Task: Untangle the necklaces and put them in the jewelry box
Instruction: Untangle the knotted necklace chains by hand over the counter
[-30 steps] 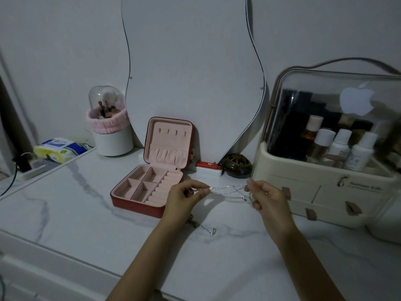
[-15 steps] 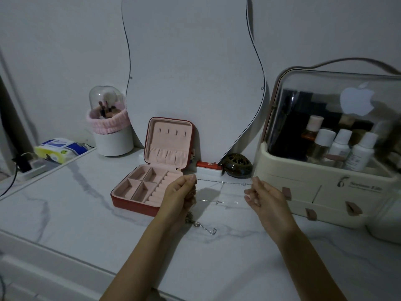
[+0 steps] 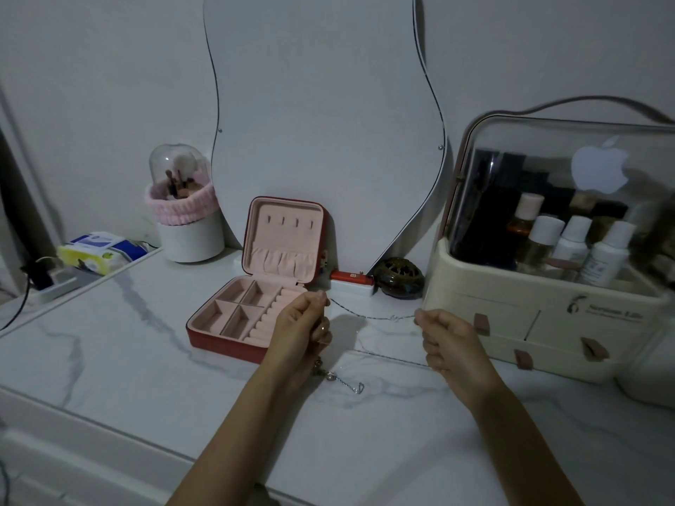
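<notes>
A thin silver necklace hangs stretched between my two hands above the marble tabletop. My left hand pinches one end beside the box, and my right hand pinches the other. A second strand runs lower between the hands. Another chain with a small pendant trails on the table below my left hand. The red jewelry box stands open with pink compartments, just left of my left hand.
A wavy mirror leans on the wall behind. A cream cosmetics organiser with bottles stands at the right, close to my right hand. A brush holder, a tissue pack and a dark round dish sit at the back.
My hands have drawn apart, pulling the necklace from a bunched loop into a long stretched line. My left hand has shifted slightly left toward the box.
</notes>
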